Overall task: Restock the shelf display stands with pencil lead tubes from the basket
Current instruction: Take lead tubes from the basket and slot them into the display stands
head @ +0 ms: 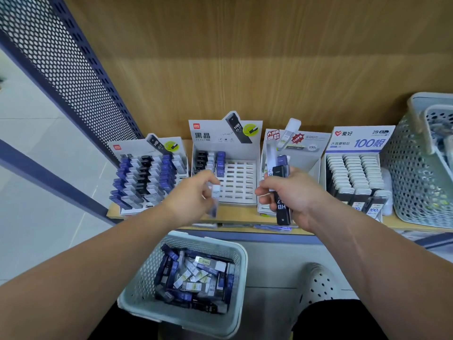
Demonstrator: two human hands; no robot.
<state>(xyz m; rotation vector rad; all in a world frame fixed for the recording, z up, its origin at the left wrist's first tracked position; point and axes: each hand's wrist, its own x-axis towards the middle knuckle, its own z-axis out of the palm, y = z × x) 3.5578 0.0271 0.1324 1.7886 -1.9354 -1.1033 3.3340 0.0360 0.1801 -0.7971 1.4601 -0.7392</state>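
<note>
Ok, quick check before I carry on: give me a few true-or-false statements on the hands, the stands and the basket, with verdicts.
1. The left hand holds a tube. True.
2. The right hand holds nothing. False: it grips several tubes, a black HB tube among them.
3. The second stand from the left is full. False: most of its slots are bare, with tubes only in its back left corner.
4. The basket in the foreground holds many loose tubes. True.
5. The leftmost stand is nearly full. True.
</note>
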